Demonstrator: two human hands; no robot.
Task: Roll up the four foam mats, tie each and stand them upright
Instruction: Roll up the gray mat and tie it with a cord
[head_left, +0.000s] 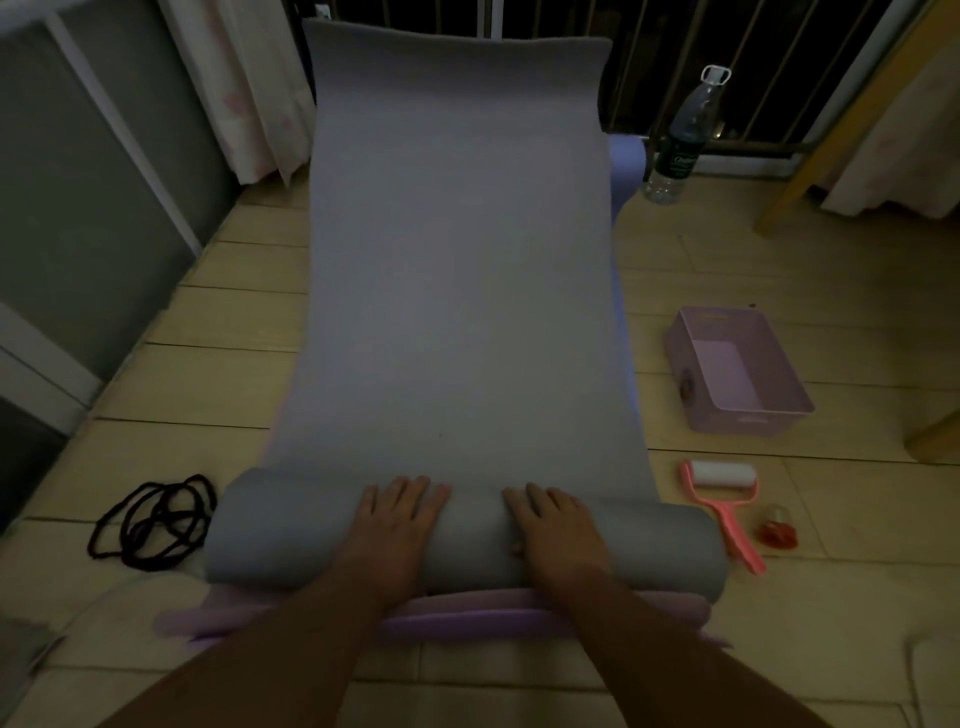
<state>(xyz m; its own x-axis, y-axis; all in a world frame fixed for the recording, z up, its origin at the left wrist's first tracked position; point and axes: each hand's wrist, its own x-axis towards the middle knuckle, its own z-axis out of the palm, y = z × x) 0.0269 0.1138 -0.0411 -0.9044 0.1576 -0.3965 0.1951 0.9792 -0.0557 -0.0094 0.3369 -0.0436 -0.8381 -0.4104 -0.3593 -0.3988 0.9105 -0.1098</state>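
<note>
Several black cord loops (153, 522) lie tangled on the tiled floor (171, 379) at my far left, just beside the grey foam mat (457, 286). Only the mat's near end is wound into a roll (291, 530); the rest runs flat away from me and curls up at the far end. My left hand (395, 519) presses palm-down on the roll, fingers straight, its grip wide and clasping nothing. My right hand (553, 525), just beside it, does the same. Under the roll lie purple mats (452, 618); I cannot count them in this dim light. To the right lie a pink lint roller (722, 499) and a small red bottle (777, 527). Farther off sit a pink basket (737, 369) and an upright water bottle (680, 140).
</note>
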